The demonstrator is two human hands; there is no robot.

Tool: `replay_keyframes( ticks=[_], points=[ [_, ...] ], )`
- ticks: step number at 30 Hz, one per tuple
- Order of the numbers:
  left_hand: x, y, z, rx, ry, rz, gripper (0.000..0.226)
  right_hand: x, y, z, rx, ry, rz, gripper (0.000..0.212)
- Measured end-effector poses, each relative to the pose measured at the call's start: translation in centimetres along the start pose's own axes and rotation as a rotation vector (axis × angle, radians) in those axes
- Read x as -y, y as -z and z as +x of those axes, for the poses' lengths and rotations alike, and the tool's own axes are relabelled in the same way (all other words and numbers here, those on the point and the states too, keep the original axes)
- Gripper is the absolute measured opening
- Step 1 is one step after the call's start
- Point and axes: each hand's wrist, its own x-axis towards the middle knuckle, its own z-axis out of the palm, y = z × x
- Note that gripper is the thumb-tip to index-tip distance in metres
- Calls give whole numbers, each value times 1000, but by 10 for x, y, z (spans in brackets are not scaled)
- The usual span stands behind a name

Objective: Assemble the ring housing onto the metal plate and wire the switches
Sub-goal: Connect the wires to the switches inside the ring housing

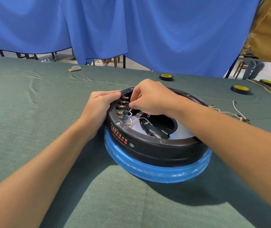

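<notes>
A black ring housing [154, 148] sits on a blue film-wrapped base [148, 170] in the middle of the green table. Inside it shows a shiny metal plate [183, 129] with a dark round opening. Brass switch terminals [122, 107] line the housing's inner left wall. My left hand [98, 107] grips the housing's left rim from outside. Above the ring, my right hand [149, 97] pinches the end of a white wire [130, 112] right by the terminals. A second white wire [139, 120] with a brass connector lies loose on the plate.
Two black tape rolls with yellow cores [166, 77] [240, 89] lie beyond the housing. Loose white wires with connectors [233, 112] rest to the right. A small white object [75, 68] lies far left. Blue curtains hang behind; a person's legs [253, 69] show at right.
</notes>
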Motion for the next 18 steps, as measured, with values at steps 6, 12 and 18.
replay_keyframes(
  ticks=[6, 12, 18],
  points=[
    [-1, 0, -1, -1, -12, 12, 18, 0, 6, -18, 0, 156, -16, 11],
    [-2, -1, -3, 18, -5, -21, 20, 1, 4, -16, 51, 149, -2, 2],
    [-5, 1, -4, 11, 9, 17, 20, 0, 5, -12, 77, 136, 28, 9]
  ],
)
